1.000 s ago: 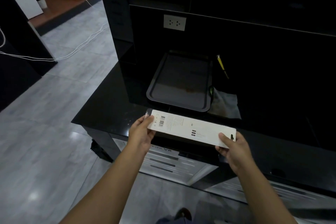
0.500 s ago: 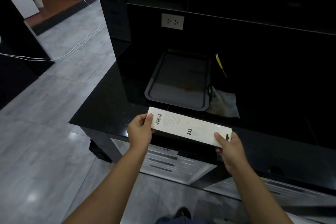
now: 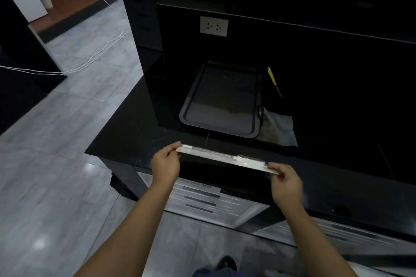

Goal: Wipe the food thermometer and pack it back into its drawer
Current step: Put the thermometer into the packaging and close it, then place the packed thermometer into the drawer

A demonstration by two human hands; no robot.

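A long flat white box is held level over the front edge of the black counter, turned so that I see mostly its thin side. My left hand grips its left end and my right hand grips its right end. A grey cloth lies on the counter behind the box, to the right. A thin yellow and black stick-like object lies further back; I cannot tell whether it is the thermometer. Below the box a drawer with white packs in it stands open.
A dark baking tray with a brown stain sits on the counter behind the box. A white wall socket is set in the black back panel. White cables run over the grey tiled floor at the left.
The box has been rotated from face-up to nearly edge-on, its printed face no longer showing. Both hands keep hold of its ends at about the same spot.
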